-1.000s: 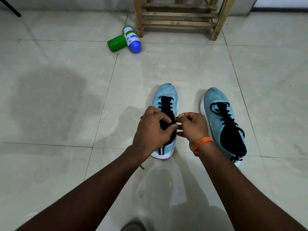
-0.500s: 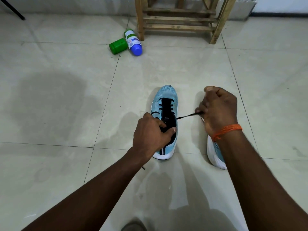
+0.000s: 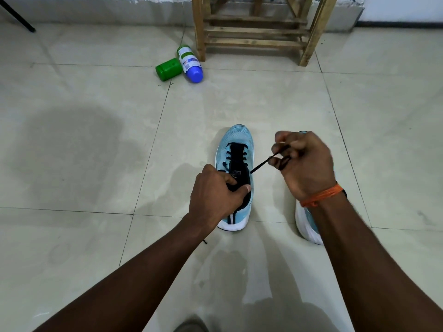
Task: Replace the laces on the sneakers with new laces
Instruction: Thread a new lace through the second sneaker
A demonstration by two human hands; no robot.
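Note:
A light blue sneaker with a black tongue and black lace stands on the tiled floor, toe pointing away from me. My left hand grips its collar and tongue from the left side. My right hand is raised to the right of the shoe and pinches the end of the black lace, which runs taut from an upper eyelet to my fingers. The second blue sneaker lies behind my right wrist; only its white heel and a bit of toe show.
A green can and a white bottle with a blue cap lie on the floor at the back. A wooden stool frame stands behind them near the wall. A dark damp patch marks the tiles at left.
My right hand has pulled the lace out to the right and lifted it, moving over the second sneaker. My left hand has stayed on the shoe's collar.

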